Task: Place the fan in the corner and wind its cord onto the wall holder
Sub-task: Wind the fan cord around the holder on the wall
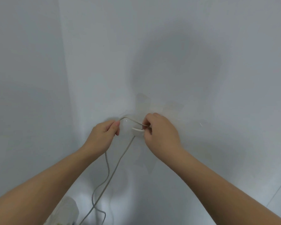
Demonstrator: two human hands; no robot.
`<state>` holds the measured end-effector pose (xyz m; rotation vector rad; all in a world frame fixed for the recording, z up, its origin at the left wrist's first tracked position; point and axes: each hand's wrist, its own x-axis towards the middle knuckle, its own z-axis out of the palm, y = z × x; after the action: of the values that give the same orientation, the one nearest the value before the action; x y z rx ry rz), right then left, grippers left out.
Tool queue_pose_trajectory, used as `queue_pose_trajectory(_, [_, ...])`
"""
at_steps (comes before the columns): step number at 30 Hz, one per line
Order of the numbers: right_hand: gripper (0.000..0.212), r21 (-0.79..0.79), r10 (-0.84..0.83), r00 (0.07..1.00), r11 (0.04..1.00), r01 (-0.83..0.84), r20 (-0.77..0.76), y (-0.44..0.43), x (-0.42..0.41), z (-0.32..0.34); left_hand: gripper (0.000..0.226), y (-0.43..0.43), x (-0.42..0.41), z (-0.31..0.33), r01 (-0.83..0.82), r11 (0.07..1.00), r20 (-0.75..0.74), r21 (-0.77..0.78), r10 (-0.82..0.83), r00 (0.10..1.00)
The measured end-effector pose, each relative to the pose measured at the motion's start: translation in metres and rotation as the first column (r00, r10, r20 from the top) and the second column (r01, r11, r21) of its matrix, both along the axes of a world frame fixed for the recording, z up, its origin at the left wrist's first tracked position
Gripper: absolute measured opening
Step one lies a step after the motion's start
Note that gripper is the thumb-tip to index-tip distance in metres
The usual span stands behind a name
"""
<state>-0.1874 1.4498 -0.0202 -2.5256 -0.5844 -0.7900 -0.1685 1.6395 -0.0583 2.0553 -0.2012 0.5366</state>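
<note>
Your right hand (161, 132) pinches the cord (118, 161) against the wall holder (137, 130), fingers closed on it. Your left hand (104, 135), just left of the holder, grips the cord's loop. The span between the hands runs roughly level across the holder; slack hangs below it. Right hand nearer the holder. Likely the fan (66, 211), white, sits low, left of the holder.

Right hand (161, 130) hides the holder's (137, 130) right end
</note>
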Motion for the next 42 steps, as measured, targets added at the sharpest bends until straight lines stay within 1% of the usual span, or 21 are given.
queue_pose_trajectory(3, [0.011,-0.011,0.119,0.993,0.993,-0.119,-0.023,-0.007,0.001,0.000,0.042,-0.009,-0.003,0.014,-0.017,0.990,0.162,0.143,-0.007,0.987])
queue_pose_trajectory(4, [0.007,-0.014,0.137,0.990,0.990,-0.137,-0.011,-0.009,0.001,-0.001,0.042,-0.011,-0.003,0.015,-0.004,0.982,0.183,0.187,-0.031,0.983])
queue_pose_trajectory(7, [0.022,-0.048,0.123,0.987,0.992,-0.118,0.105,-0.018,0.001,0.002,0.041,-0.016,-0.003,0.011,0.042,0.948,0.193,0.314,-0.107,0.975])
queue_pose_trajectory(8, [0.023,-0.077,0.111,0.985,0.992,-0.102,0.133,-0.022,0.001,0.004,0.041,-0.017,-0.004,0.009,0.055,0.941,0.189,0.334,-0.124,0.974])
queue_pose_trajectory(10, [0.021,-0.150,0.098,0.981,0.986,-0.073,0.170,-0.030,0.000,0.004,0.041,-0.015,-0.005,0.005,0.082,0.943,0.163,0.324,-0.141,0.977])
queue_pose_trajectory(11, [0.019,-0.175,0.094,0.979,0.983,-0.062,0.180,-0.034,-0.001,0.003,0.041,-0.012,-0.005,0.004,0.106,0.953,0.128,0.285,-0.147,0.981])
queue_pose_trajectory(13, [0.015,-0.213,0.105,0.973,0.975,-0.060,0.207,-0.039,-0.002,0.001,0.038,-0.005,-0.006,0.001,0.154,0.971,0.013,0.183,-0.159,0.987])
queue_pose_trajectory(15, [0.013,-0.246,0.116,0.970,0.967,-0.062,0.214,-0.043,-0.004,-0.002,0.037,0.002,-0.007,-0.003,0.177,0.977,-0.093,0.122,-0.166,0.982])
queue_pose_trajectory(17, [0.013,-0.252,0.120,0.974,0.965,-0.068,0.194,-0.046,-0.005,-0.003,0.036,0.013,-0.006,-0.007,0.170,0.979,-0.160,0.113,-0.151,0.976])
queue_pose_trajectory(19, [0.015,-0.251,0.132,0.974,0.965,-0.083,0.185,-0.049,-0.005,-0.005,0.035,0.026,-0.004,-0.010,0.150,0.978,-0.189,0.146,-0.121,0.974])
queue_pose_trajectory(22, [0.021,-0.244,0.119,0.976,0.967,-0.072,0.185,-0.050,-0.007,-0.007,0.039,0.035,-0.002,-0.013,0.132,0.973,-0.152,0.187,-0.104,0.983])
queue_pose_trajectory(23, [0.019,-0.238,0.110,0.976,0.969,-0.063,0.189,-0.050,-0.008,-0.006,0.041,0.032,-0.002,-0.012,0.121,0.971,-0.117,0.206,-0.098,0.988])
queue_pose_trajectory(25, [0.010,-0.198,0.110,0.978,0.977,-0.074,0.179,-0.050,-0.012,-0.003,0.040,0.021,-0.003,-0.010,0.096,0.961,-0.007,0.259,-0.097,0.995])
queue_pose_trajectory(28, [0.008,-0.089,0.170,0.976,0.983,-0.159,0.135,-0.054,-0.017,0.006,0.042,0.002,-0.004,-0.001,0.065,0.920,0.200,0.386,-0.152,0.968])
queue_pose_trajectory(29, [0.007,-0.085,0.186,0.972,0.981,-0.175,0.146,-0.058,-0.017,0.008,0.044,-0.004,-0.004,0.002,0.062,0.903,0.249,0.425,-0.182,0.951])
queue_pose_trajectory(31, [0.011,-0.154,0.178,0.965,0.977,-0.149,0.195,-0.070,-0.016,0.009,0.045,-0.012,-0.003,0.007,0.053,0.883,0.306,0.467,-0.217,0.927])
queue_pose_trajectory(33, [0.019,-0.225,0.146,0.967,0.969,-0.098,0.208,-0.081,-0.015,0.004,0.044,-0.015,-0.002,0.006,0.064,0.878,0.309,0.474,-0.235,0.922])
queue_pose_trajectory(35, [0.023,-0.232,0.112,0.975,0.970,-0.066,0.192,-0.085,-0.015,-0.004,0.046,-0.012,-0.002,0.000,0.107,0.881,0.259,0.462,-0.249,0.933])
queue_pose_trajectory(38, [0.012,-0.209,0.052,0.986,0.978,-0.019,0.157,-0.082,-0.016,-0.020,0.047,-0.002,-0.003,-0.006,0.145,0.901,0.182,0.409,-0.237,0.954])
queue_pose_trajectory(42, [0.003,-0.169,0.034,0.990,0.986,-0.011,0.138,-0.082,-0.019,-0.044,0.030,-0.001,-0.006,-0.011,0.144,0.912,0.113,0.385,-0.201,0.973])
